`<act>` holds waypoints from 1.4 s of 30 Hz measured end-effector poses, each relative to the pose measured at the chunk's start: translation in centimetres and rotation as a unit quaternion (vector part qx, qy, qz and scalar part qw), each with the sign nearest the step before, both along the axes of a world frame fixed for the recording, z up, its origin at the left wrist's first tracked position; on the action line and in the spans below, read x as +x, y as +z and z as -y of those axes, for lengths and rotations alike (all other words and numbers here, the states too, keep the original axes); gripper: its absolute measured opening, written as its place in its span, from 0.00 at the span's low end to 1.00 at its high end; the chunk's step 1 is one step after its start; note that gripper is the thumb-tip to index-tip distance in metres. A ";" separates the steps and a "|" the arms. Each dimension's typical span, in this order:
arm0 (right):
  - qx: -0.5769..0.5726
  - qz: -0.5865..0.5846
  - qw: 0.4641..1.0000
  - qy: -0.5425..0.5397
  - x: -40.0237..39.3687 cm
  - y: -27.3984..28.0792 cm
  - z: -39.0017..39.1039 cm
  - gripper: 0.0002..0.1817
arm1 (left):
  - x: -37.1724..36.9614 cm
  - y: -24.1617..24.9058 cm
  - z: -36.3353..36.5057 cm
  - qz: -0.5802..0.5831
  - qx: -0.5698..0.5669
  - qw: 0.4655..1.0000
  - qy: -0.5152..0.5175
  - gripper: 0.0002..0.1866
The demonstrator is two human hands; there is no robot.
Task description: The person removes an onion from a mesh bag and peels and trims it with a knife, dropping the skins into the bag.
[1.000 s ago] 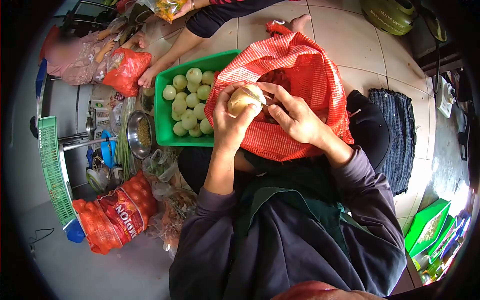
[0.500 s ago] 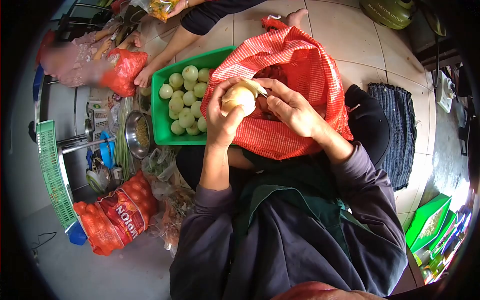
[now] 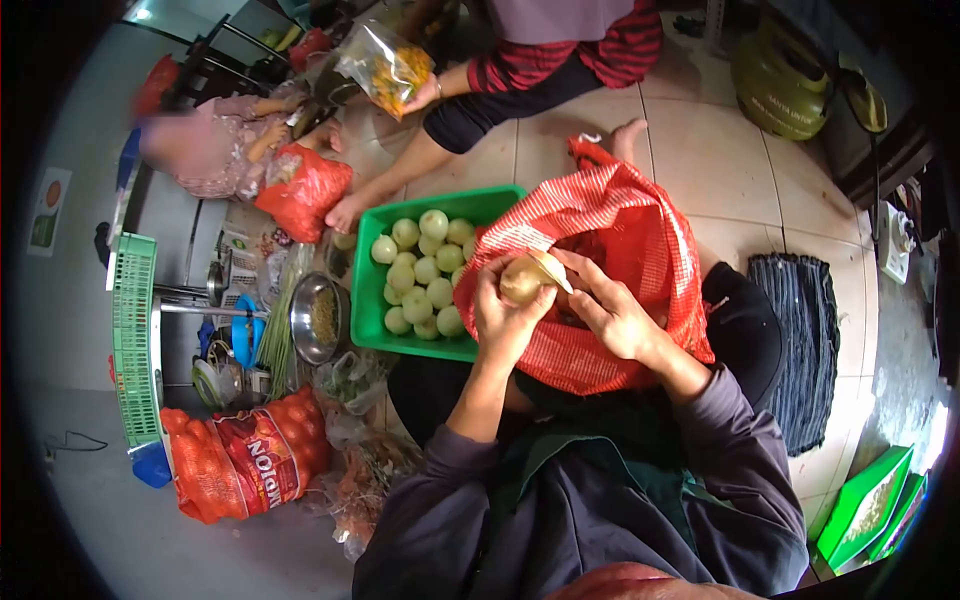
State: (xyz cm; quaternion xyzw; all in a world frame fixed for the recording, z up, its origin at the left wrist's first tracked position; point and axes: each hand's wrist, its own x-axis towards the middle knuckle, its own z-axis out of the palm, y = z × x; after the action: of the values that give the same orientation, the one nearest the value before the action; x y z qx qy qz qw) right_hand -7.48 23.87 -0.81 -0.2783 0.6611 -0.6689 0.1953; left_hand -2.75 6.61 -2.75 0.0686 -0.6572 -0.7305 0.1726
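Observation:
My left hand (image 3: 503,325) is wrapped round a yellow-brown onion (image 3: 521,281), thumb across its near side. A loose flap of onion skin (image 3: 552,268) stands off the onion's upper right, and the fingers of my right hand (image 3: 628,322) pinch at it. Whether a small blade is in those fingers I cannot make out. Both hands are over a red mesh sack (image 3: 665,370), rolled open between my legs, with dark reddish skins inside. Left of it, a green tub (image 3: 400,346) holds several peeled, pale onions (image 3: 439,292).
A full onion sack (image 3: 190,455), a steel bowl (image 3: 301,317) and plastic bags (image 3: 350,385) lie to the left. Ahead, one person holds a bag of orange-yellow pieces (image 3: 400,75); another sits by a red bag (image 3: 308,195). A dark mat (image 3: 795,340) and gas cylinder (image 3: 785,90) are right.
The view has tilted up, so everything sits lower and more of the people ahead shows. My left hand still holds the onion, and my right fingers stay at its loose skin.

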 end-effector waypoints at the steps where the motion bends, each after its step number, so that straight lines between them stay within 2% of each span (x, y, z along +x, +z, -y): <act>1: 0.002 0.011 1.000 0.000 -0.1 0.0 0.0 0.26 | 0.0 0.2 0.1 -0.008 -0.013 1.000 -0.005 0.27; 7: -0.021 0.059 0.998 -0.008 0.2 -0.9 0.5 0.25 | 0.1 1.1 -0.5 -0.011 -0.051 0.999 0.009 0.27; 13: -0.093 0.128 0.987 0.005 -0.1 -1.7 0.8 0.24 | 0.0 1.3 -0.1 -0.026 -0.075 0.997 -0.014 0.28; 16: -0.025 0.155 0.988 0.010 -0.1 0.3 0.1 0.24 | -0.2 1.6 0.0 -0.029 -0.086 0.996 -0.028 0.28; 19: -0.018 0.219 0.975 0.033 -0.3 0.7 -0.3 0.24 | -0.5 1.3 0.2 -0.050 -0.092 0.994 -0.037 0.28; 21: -0.044 0.194 0.980 0.021 -0.3 0.4 0.0 0.24 | -0.6 1.1 0.2 -0.059 -0.080 0.994 -0.039 0.29; 23: -0.094 0.120 0.988 -0.014 0.3 -1.2 1.0 0.25 | -0.6 1.1 -0.9 -0.064 -0.018 0.998 -0.007 0.30; 24: -0.098 0.093 0.991 -0.024 0.4 -1.7 1.3 0.25 | -0.6 1.0 -1.4 -0.066 0.013 0.998 0.009 0.30; 27: -0.075 0.033 0.996 -0.036 0.4 -1.6 1.3 0.27 | -0.8 0.0 -1.7 -0.032 0.011 0.999 0.043 0.32; 29: -0.016 0.027 0.999 -0.020 0.5 0.1 0.6 0.28 | -0.7 0.2 -2.2 0.003 0.039 0.997 0.060 0.33; 32: -0.030 0.074 0.997 0.017 0.3 -0.6 0.5 0.28 | -0.6 0.3 -1.9 0.015 0.042 0.998 0.052 0.30; 35: 0.011 0.079 0.997 0.018 0.0 0.9 0.0 0.27 | -0.3 0.0 -1.3 -0.005 0.068 0.997 0.039 0.27; 38: -0.019 0.045 0.999 -0.004 0.0 0.3 0.3 0.26 | -0.4 -0.2 -1.0 -0.006 0.048 0.998 0.043 0.26; 42: -0.003 0.061 0.998 -0.033 0.1 0.2 0.4 0.25 | -0.5 0.5 -1.3 0.007 0.056 0.997 0.053 0.28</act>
State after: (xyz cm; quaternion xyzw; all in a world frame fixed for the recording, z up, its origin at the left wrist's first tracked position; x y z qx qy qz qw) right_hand -7.39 23.47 -0.62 -0.2156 0.6548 -0.6924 0.2129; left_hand -3.23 7.95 -2.29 0.1182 -0.6123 -0.7552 0.2021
